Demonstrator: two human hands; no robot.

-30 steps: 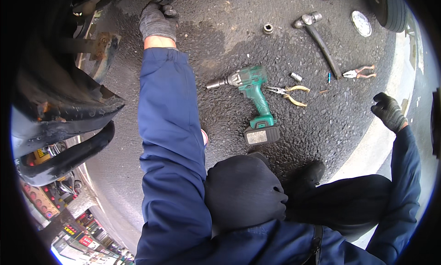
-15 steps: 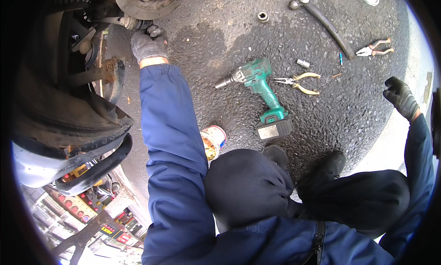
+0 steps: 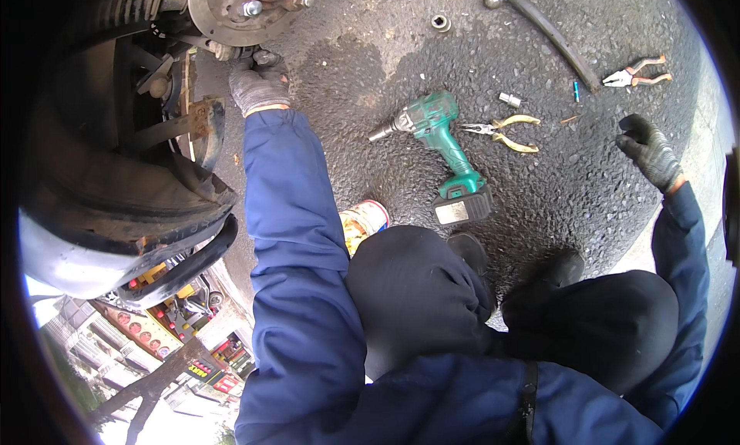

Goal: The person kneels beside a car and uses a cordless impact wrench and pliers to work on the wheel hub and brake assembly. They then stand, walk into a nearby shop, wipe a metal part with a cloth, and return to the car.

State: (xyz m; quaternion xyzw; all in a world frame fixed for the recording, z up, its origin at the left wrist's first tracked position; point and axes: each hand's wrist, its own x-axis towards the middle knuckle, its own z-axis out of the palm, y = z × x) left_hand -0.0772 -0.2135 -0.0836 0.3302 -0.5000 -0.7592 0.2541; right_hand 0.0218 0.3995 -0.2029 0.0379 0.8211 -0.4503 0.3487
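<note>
My left hand [image 3: 260,84], in a dark grey knit glove, is closed at the tie rod end [image 3: 225,50] beneath the rusty wheel hub disc [image 3: 223,21]. Its fingers hide part of that joint. Off to the right, my right hand [image 3: 652,154], in a similar glove, hovers over the asphalt with fingers loosely bent and apart, and I see nothing in it. Between the hands lie a green cordless impact wrench [image 3: 441,141] with a socket on its nose and yellow-handled needle-nose pliers [image 3: 512,129]. Orange-handled pliers [image 3: 644,72] lie beyond my right hand.
A hammer [image 3: 551,38] lies at the far right, with a short socket [image 3: 440,23] and a longer one [image 3: 509,99] nearby. An open tub [image 3: 367,218] stands by my left knee. The car's bumper [image 3: 116,237] borders the left. A blue stick-like piece [image 3: 576,90] lies near the hammer handle.
My right hand has come inward to the left and slightly up. My left hand stays at the tie rod end. The whole view has shifted a little.
</note>
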